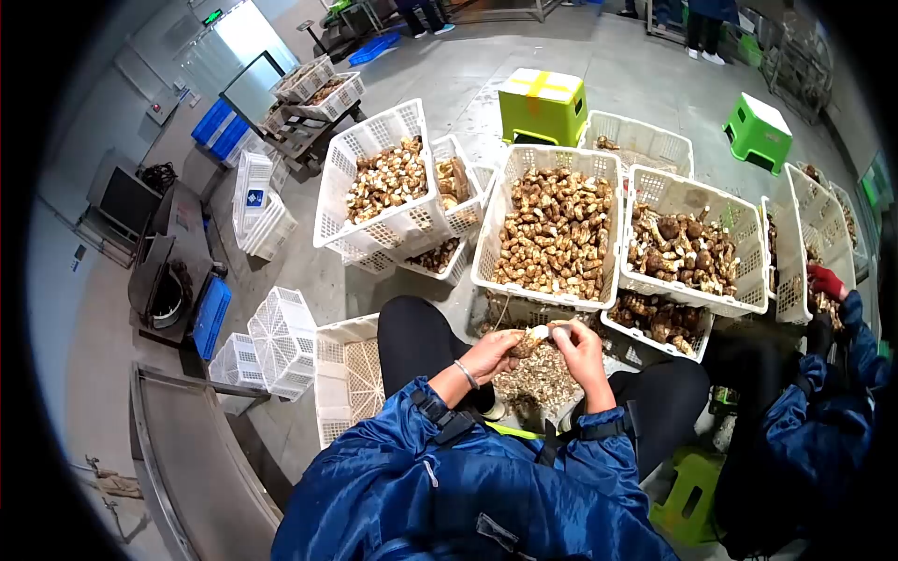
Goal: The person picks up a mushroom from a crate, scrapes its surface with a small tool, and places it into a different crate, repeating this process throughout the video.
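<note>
Above my lap, my left hand [490, 356] grips a brown and white mushroom [534, 338] in its fingers. My right hand [584, 355] is closed in a pinch right at the mushroom's other side; whether it holds a small tool there is too small to tell. Below both hands, a heap of pale trimmings [535, 381] lies on the floor between my knees. Just ahead stands a white basket [479, 266] full of mushrooms. To its right is another basket [692, 294] with larger, longer mushrooms.
More mushroom baskets [327, 210] stand ahead left. An open white basket [348, 329] is beside my left leg, near stacked baskets [285, 346]. A green stool [543, 112] stands behind the front baskets. At right, a co-worker's red-gloved hand [827, 280] reaches into a basket.
</note>
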Tool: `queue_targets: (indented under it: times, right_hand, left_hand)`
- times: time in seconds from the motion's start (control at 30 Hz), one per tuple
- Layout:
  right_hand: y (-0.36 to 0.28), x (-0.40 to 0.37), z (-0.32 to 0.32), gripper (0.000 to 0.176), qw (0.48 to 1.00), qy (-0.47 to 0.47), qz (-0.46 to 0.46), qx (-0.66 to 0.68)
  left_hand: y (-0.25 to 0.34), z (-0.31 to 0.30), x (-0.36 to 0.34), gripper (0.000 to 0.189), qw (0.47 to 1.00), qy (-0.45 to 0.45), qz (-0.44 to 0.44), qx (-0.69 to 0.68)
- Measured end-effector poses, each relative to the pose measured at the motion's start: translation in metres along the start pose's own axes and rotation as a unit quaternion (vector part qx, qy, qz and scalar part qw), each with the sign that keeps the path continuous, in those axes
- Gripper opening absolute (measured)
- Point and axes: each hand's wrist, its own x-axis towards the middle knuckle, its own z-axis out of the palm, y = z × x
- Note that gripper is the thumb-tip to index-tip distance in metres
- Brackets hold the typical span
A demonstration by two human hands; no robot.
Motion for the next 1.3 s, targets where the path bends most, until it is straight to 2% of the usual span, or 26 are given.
queue_targets:
  times: [0.03, 0.1, 0.17, 0.23, 0.33, 0.37, 0.43, 0.47, 0.5, 0.57, 0.67, 0.7, 0.77, 0.83, 0.87, 0.9, 0.93, 0.97, 1.0, 1.03, 1.07, 1.1, 1.13, 1.2, 1.23, 1.3]
  right_hand:
    - [0.011, 0.003, 0.001, 0.014, 0.999, 0.013, -0.001, 0.048]
    - [0.010, 0.003, -0.004, 0.017, 1.000, -0.002, 0.008, 0.018]
    - [-0.001, -0.001, 0.000, 0.020, 0.998, -0.013, -0.053, 0.011]
    - [-0.006, -0.002, 0.001, 0.022, 0.998, -0.020, -0.062, -0.025]
    - [-0.013, -0.002, -0.008, 0.021, 0.999, -0.018, 0.030, 0.022]
    - [0.015, 0.003, -0.007, 0.021, 0.999, -0.015, 0.014, 0.038]
    - [-0.001, -0.001, -0.006, 0.022, 0.998, -0.022, -0.012, 0.064]
    - [0.010, 0.000, -0.003, 0.024, 0.997, -0.007, -0.065, 0.036]
    - [0.000, -0.002, -0.006, 0.025, 0.997, -0.042, -0.064, 0.025]
    - [-0.010, -0.004, -0.006, 0.024, 0.996, -0.039, -0.081, -0.026]
    - [-0.007, -0.005, -0.008, 0.022, 0.998, -0.034, 0.047, 0.003]
    - [-0.006, -0.002, -0.011, 0.021, 0.999, -0.010, 0.046, -0.015]
    - [-0.007, -0.001, -0.012, 0.020, 0.998, 0.038, -0.002, 0.041]
    - [-0.012, 0.001, -0.012, 0.018, 0.994, 0.105, 0.039, 0.006]
    - [0.007, 0.004, -0.011, 0.018, 0.990, 0.137, 0.017, -0.007]
    - [0.025, 0.007, -0.010, 0.020, 0.985, 0.171, -0.004, -0.019]
    - [0.026, 0.007, -0.009, 0.024, 0.981, 0.193, 0.000, -0.036]
    - [0.025, 0.007, -0.009, 0.024, 0.983, 0.181, 0.005, -0.029]
    - [0.024, 0.006, -0.009, 0.024, 0.985, 0.168, 0.010, -0.023]
    - [0.024, 0.005, -0.007, 0.024, 0.988, 0.155, 0.015, -0.016]
    - [0.024, 0.005, -0.004, 0.025, 0.989, 0.150, -0.006, 0.002]
    - [0.021, 0.004, -0.007, 0.025, 0.992, 0.120, 0.026, -0.035]
    - [0.017, 0.005, -0.007, 0.024, 0.992, 0.117, 0.029, -0.046]
    - [0.012, 0.009, -0.003, 0.024, 0.991, 0.111, 0.036, -0.065]
    - [0.014, 0.012, -0.001, 0.024, 0.990, 0.111, 0.041, -0.074]
    - [0.027, 0.014, 0.005, 0.024, 0.990, 0.123, 0.011, -0.074]
  left_hand:
    - [0.000, -0.001, 0.001, 0.029, 1.000, -0.005, -0.010, -0.009]
    - [-0.001, -0.003, 0.002, 0.029, 0.998, -0.006, -0.023, -0.049]
    - [-0.005, -0.007, 0.006, 0.030, 0.995, -0.010, -0.036, -0.090]
    - [-0.005, -0.007, 0.006, 0.035, 0.993, -0.036, -0.056, -0.099]
    - [-0.009, -0.010, 0.008, 0.031, 0.974, -0.063, -0.113, -0.187]
    - [-0.008, -0.008, 0.007, 0.032, 0.972, -0.052, -0.128, -0.190]
    - [-0.004, -0.004, 0.005, 0.036, 0.957, -0.068, -0.140, -0.244]
    - [-0.004, 0.000, 0.004, 0.035, 0.963, -0.040, -0.136, -0.230]
    - [-0.004, 0.000, 0.006, 0.034, 0.963, -0.043, -0.138, -0.227]
    - [-0.009, -0.003, 0.008, 0.034, 0.964, -0.046, -0.141, -0.223]
    - [-0.011, -0.001, 0.008, 0.033, 0.950, -0.062, -0.168, -0.255]
    - [-0.012, -0.003, 0.008, 0.033, 0.943, -0.074, -0.176, -0.271]
    - [-0.012, -0.008, 0.011, 0.031, 0.934, -0.077, -0.180, -0.299]
    - [0.001, -0.003, 0.008, 0.029, 0.936, -0.060, -0.168, -0.304]
    - [0.011, -0.001, 0.007, 0.026, 0.954, 0.011, -0.132, -0.270]
    - [0.021, -0.019, 0.013, 0.024, 0.962, -0.002, -0.093, -0.257]
    - [0.056, -0.011, 0.007, 0.024, 0.991, 0.034, -0.016, -0.129]
    - [0.079, -0.033, 0.013, 0.027, 0.978, 0.012, 0.030, -0.207]
    - [0.107, -0.050, 0.016, 0.031, 0.974, 0.073, 0.111, -0.181]
    - [0.140, -0.054, 0.012, 0.040, 0.959, 0.051, 0.228, -0.162]
    - [0.176, -0.047, 0.008, 0.044, 0.932, 0.074, 0.287, -0.207]
    - [0.206, -0.045, 0.003, 0.049, 0.899, 0.097, 0.345, -0.250]
    - [0.226, -0.086, 0.013, 0.053, 0.903, 0.037, 0.345, -0.254]
    - [0.241, -0.085, 0.032, 0.060, 0.885, 0.096, 0.374, -0.261]
    - [0.240, -0.094, 0.049, 0.051, 0.901, 0.072, 0.313, -0.293]
    - [0.210, -0.091, 0.094, 0.036, 0.954, 0.079, 0.248, -0.151]
